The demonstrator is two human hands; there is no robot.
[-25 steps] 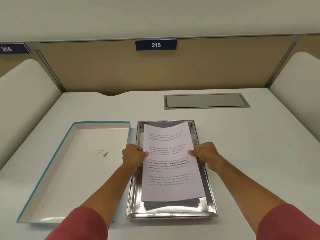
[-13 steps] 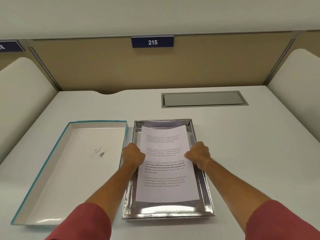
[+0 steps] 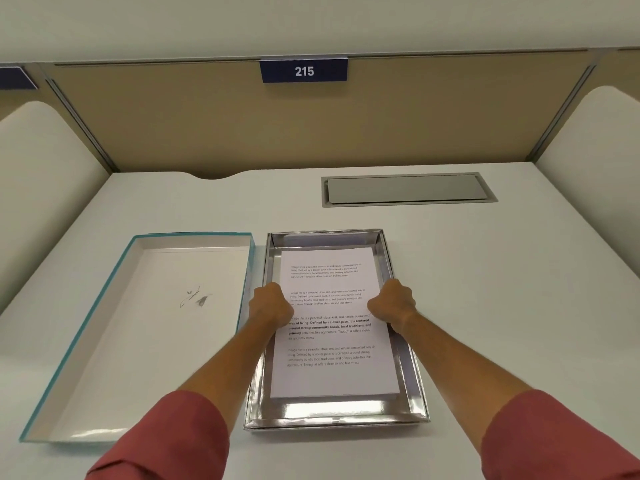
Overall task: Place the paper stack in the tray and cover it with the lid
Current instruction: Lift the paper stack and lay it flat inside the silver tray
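Note:
A white paper stack (image 3: 332,341) with printed text lies flat inside the shiny silver tray (image 3: 334,415) on the desk in front of me. My left hand (image 3: 272,304) grips the stack's left edge, and my right hand (image 3: 393,303) grips its right edge, both with fingers curled under the paper. The lid (image 3: 138,334), teal outside and white inside, lies upside down on the desk just left of the tray, with a small dark mark on its inner face.
A grey metal hatch (image 3: 408,189) is set into the white desk (image 3: 502,289) behind the tray. Tan partition walls close the back, with a blue "215" sign (image 3: 304,71). Rounded white dividers (image 3: 599,161) stand at both sides.
The paper stack, bowed and raised at its far end a second ago, has been lowered flat into the tray. Both hands have sunk with it.

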